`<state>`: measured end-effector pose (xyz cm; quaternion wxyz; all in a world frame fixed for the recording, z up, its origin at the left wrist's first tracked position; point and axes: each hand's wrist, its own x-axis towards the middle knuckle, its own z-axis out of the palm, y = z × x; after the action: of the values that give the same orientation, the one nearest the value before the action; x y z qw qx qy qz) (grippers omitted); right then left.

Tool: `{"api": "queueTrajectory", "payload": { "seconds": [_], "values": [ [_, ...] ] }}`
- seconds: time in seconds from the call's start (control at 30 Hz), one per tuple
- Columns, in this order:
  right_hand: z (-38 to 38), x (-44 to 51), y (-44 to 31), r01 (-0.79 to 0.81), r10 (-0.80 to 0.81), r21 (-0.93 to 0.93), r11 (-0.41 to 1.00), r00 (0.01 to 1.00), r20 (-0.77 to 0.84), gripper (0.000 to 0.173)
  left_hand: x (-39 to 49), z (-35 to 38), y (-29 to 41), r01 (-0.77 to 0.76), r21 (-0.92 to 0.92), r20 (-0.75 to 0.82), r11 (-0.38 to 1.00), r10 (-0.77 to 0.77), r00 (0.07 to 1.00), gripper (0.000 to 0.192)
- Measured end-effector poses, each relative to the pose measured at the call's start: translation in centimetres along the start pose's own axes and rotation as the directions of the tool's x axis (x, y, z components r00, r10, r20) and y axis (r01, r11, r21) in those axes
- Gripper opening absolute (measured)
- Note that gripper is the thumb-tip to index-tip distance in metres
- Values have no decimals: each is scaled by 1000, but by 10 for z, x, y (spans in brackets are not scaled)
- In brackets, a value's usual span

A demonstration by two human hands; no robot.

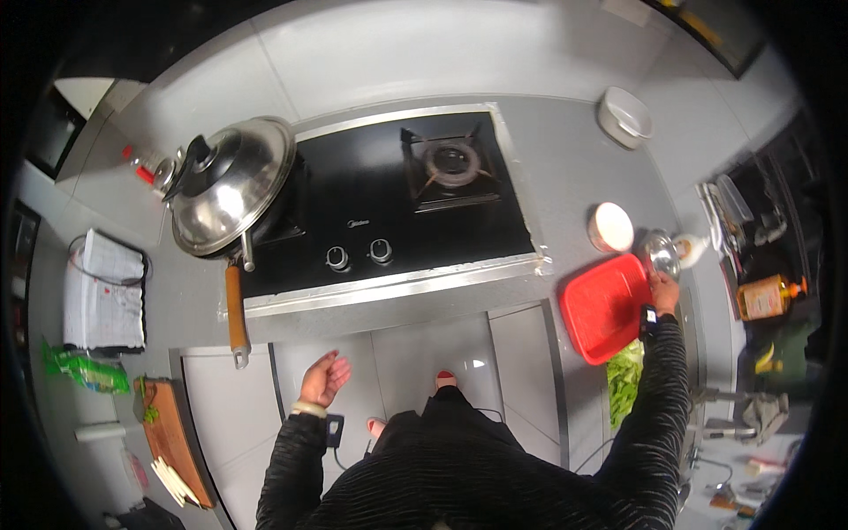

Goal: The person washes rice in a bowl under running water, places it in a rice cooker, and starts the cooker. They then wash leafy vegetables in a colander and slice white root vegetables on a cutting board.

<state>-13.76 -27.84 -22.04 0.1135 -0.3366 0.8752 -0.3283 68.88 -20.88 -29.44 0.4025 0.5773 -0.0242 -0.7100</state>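
My right hand (664, 293) is at a shiny metal bowl (660, 255), its fingers at the near rim, just beyond a red plastic basket (606, 308). Leafy green vegetables (625, 384) lie partly under that basket and beside my right sleeve. A white bowl (611, 227) stands left of the metal one. My left hand (326, 379) hangs over the floor with its fingers apart and nothing in it. Beyond it, a wok with a domed steel lid (232, 192) sits on the left burner, its wooden handle (235, 305) pointing towards me.
A gas hob (358, 199) has a bare right burner (452, 164). An off-white dish (625, 118) stands in the back right corner. At left are a wooden cutting board (173, 430) with pale strips (173, 482), a green packet (86, 368) and papers (105, 291). An orange pump bottle (768, 297) stands right.
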Motion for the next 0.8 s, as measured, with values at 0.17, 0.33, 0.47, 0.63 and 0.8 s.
{"api": "queueTrajectory", "payload": {
  "seconds": [0.17,0.33,0.47,0.63,0.8],
  "values": [
    [-1,2,-4,113,-109,-96,989,993,52,24,50,20,-6,-109,-380,2,919,119,993,17],
    [13,21,7,95,-95,-8,995,994,48,30,70,18,-18,-73,-625,134,777,199,971,23],
    [13,33,14,97,-95,-31,995,993,75,38,73,20,-22,-39,-669,181,743,213,960,22],
    [-4,-7,-40,329,-322,12,944,930,-180,36,76,25,-24,-66,-713,126,698,220,967,23],
    [19,-138,-151,335,-335,441,833,939,-80,19,80,37,-32,10,-795,229,606,286,930,25]
  ]
}}
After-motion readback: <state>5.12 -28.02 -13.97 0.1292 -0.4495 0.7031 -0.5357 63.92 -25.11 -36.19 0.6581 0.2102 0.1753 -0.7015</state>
